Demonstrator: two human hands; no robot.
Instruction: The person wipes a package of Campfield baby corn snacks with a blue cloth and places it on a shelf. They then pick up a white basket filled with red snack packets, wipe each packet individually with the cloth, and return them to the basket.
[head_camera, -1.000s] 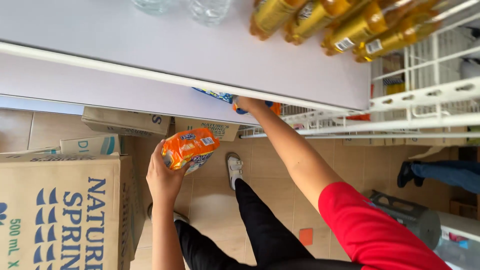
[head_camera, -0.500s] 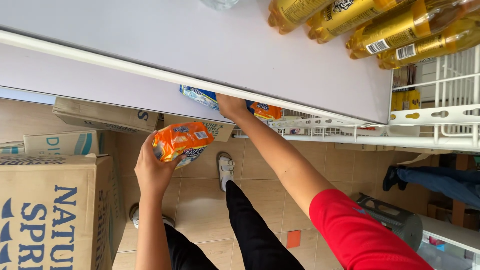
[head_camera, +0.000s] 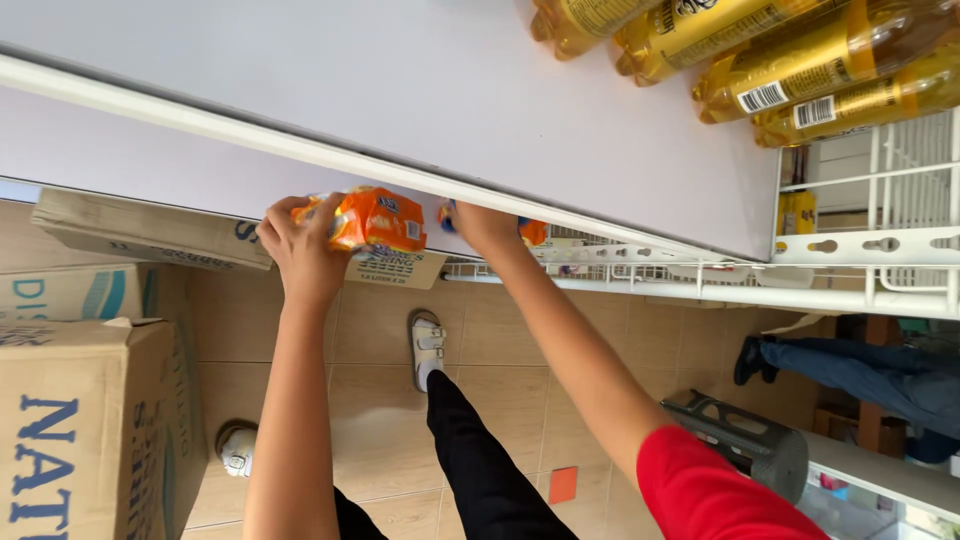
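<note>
My left hand (head_camera: 298, 252) is closed around an orange snack packet (head_camera: 368, 218), held up against the front edge of a white shelf (head_camera: 400, 110). My right hand (head_camera: 484, 226) reaches under that same shelf edge, arm stretched out from a red sleeve. Its fingers rest on an orange and blue packet (head_camera: 531, 231) that is mostly hidden below the shelf. I cannot tell whether they grip it.
Yellow drink bottles (head_camera: 790, 60) lie on the shelf top at the right. A white wire shelf (head_camera: 700, 278) runs below. Cardboard boxes (head_camera: 80, 420) stand at the left on the tiled floor. Another person's legs (head_camera: 850, 362) and a grey stool (head_camera: 755, 445) are at the right.
My left hand has lifted the orange packet up to the shelf edge. My right hand has stayed under the shelf, and the view has shifted closer.
</note>
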